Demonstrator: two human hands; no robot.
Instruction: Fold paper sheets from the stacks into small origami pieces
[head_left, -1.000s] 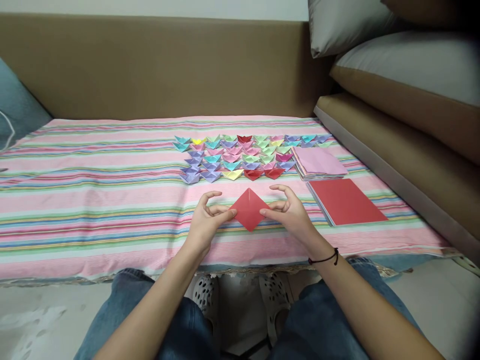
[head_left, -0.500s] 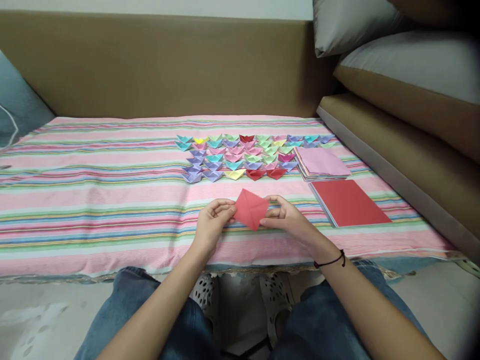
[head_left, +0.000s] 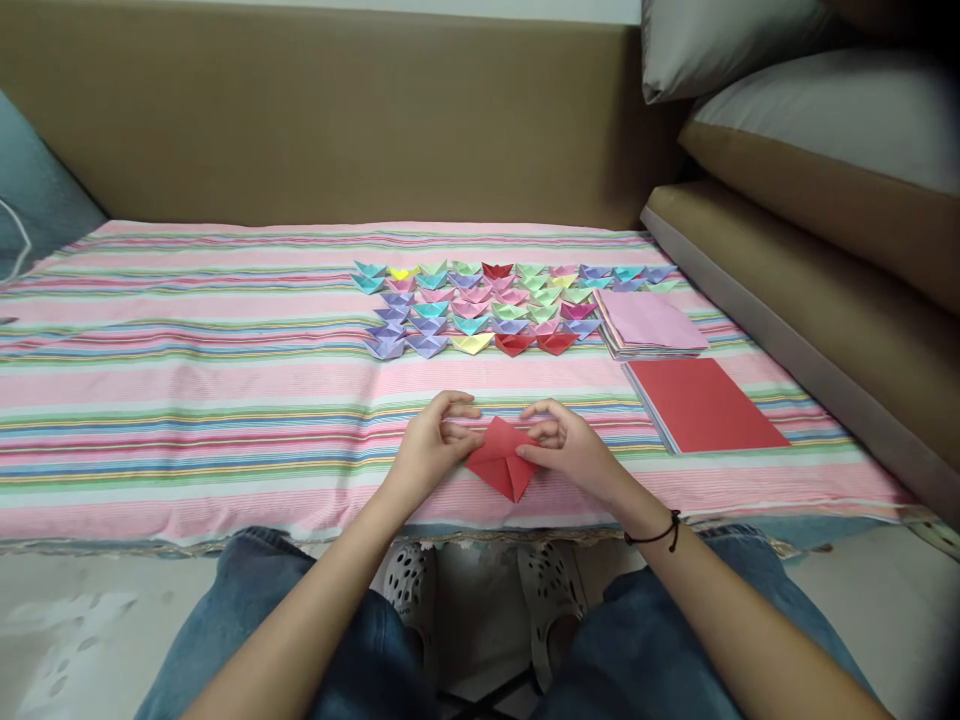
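A small red folded paper, diamond-shaped with creases and flaps, is between my hands near the front of the striped cloth. My left hand pinches its left corner with the thumb in front. At the right corner, my right hand has its thumb on the paper and its fingers curled behind. Beyond the hands stand rows of small folded paper boats in purple, blue, green, pink, yellow and red.
Right of the boats lies a stack of pink-topped paper, with a red-topped stack of larger sheets nearer me. Brown cushions line the right side, and a brown backrest the rear. The striped cloth ends just before my knees.
The red paper has come down and nearer to me, and its face now shows a different fold with a slit in the lower half. Both hands have moved slightly with it.
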